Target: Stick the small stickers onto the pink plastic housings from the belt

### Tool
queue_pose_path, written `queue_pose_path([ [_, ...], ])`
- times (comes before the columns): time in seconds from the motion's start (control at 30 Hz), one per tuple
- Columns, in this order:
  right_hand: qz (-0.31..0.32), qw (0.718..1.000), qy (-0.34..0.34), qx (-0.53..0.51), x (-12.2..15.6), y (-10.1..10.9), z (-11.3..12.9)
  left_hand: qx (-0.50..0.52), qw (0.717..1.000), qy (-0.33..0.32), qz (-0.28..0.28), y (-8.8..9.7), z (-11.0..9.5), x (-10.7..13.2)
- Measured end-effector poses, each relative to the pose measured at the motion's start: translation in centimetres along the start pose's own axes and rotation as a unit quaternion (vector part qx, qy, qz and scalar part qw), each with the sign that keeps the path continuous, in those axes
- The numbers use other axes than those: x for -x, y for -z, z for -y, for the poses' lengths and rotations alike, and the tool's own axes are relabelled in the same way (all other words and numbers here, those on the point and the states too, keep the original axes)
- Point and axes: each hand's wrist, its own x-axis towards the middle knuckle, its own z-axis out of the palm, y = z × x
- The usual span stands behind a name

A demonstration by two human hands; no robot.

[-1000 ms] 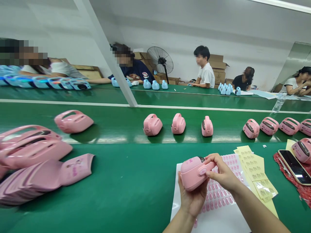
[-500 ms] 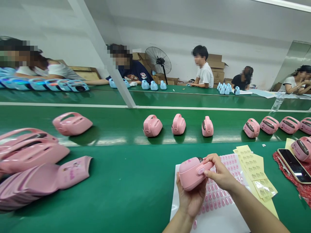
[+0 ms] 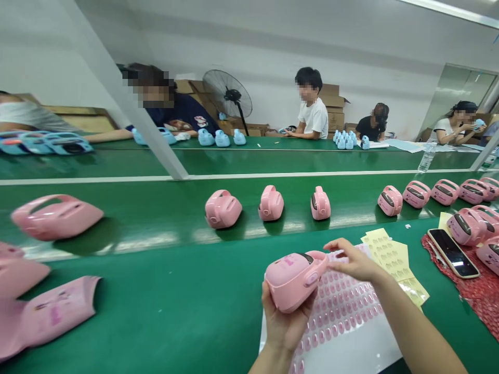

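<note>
My left hand [image 3: 286,324] grips a pink handled toy case [image 3: 294,278] from below, holding it above a white sheet of small pink stickers [image 3: 343,317]. My right hand [image 3: 351,259] is at the case's right end, fingers loosely spread, fingertips beside the handle and over the sheet; I see nothing in them.
Pink cases [image 3: 223,208] stand in a row on the green belt [image 3: 156,218], more [image 3: 417,193] at the right. Yellow backing sheets [image 3: 390,254], a phone [image 3: 452,253] on a red cloth. Pink shells [image 3: 54,311] stacked at left. Several people sit across with blue cases [image 3: 218,138].
The camera has swung right, shifting everything left. My right hand has come off the case's side and its fingers have spread. The case has tilted in my left hand.
</note>
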Motion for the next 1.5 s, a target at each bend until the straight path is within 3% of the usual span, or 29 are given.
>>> queue_pose_path([
  [0.1, -0.074, 0.971, -0.130, 0.185, -0.4, 3.1, -2.6, -0.048, 0.996, -0.043, -0.061, -0.8, -0.3, -0.1],
  [0.17, -0.106, 0.947, -0.169, 0.253, -0.4, 4.3, -4.2, -0.078, 0.991, -0.051, -0.100, -1.3, -0.2, -0.2],
  [0.33, -0.115, 0.941, -0.158, 0.276, 0.6, 4.0, -6.0, -0.185, 0.954, -0.069, -0.224, -2.7, 0.6, -0.7],
  [0.4, -0.128, 0.941, -0.145, 0.279, 0.9, 3.8, -5.7, -0.262, 0.930, -0.073, -0.245, -3.1, 0.9, -0.8],
  [0.47, -0.155, 0.954, -0.125, 0.223, 1.2, 3.7, -4.6, -0.378, 0.893, -0.098, -0.223, -3.5, 1.0, -0.7],
  [0.53, -0.150, 0.979, -0.094, 0.099, 1.4, 3.7, -2.6, -0.516, 0.827, -0.139, -0.171, -3.6, 1.1, -0.3],
  [0.63, -0.041, 0.997, -0.028, -0.055, 1.8, 3.4, 1.3, -0.691, 0.704, -0.156, -0.042, -3.3, 1.1, 0.2],
  [0.73, 0.045, 0.998, 0.008, -0.037, 2.4, 2.6, 4.5, -0.780, 0.602, -0.151, 0.085, -2.4, 1.1, 0.4],
  [0.83, 0.056, 0.998, -0.020, 0.007, 2.8, 1.8, 5.7, -0.813, 0.546, -0.160, 0.125, -1.7, 1.1, 0.3],
  [1.1, 0.004, 1.000, -0.025, 0.012, 3.0, 0.8, 4.9, -0.826, 0.513, -0.190, 0.135, -1.6, 1.2, 0.3],
  [1.27, -0.039, 0.994, 0.050, 0.087, 3.3, 0.0, 4.1, -0.828, 0.509, -0.195, 0.135, -1.8, 1.2, 0.2],
  [1.4, -0.104, 0.944, 0.179, 0.258, 4.1, -0.8, 3.2, -0.823, 0.525, -0.181, 0.123, -2.1, 1.2, 0.2],
  [1.5, -0.140, 0.913, 0.198, 0.329, 4.9, -1.2, 2.6, -0.815, 0.549, -0.156, 0.098, -2.5, 1.2, 0.2],
])
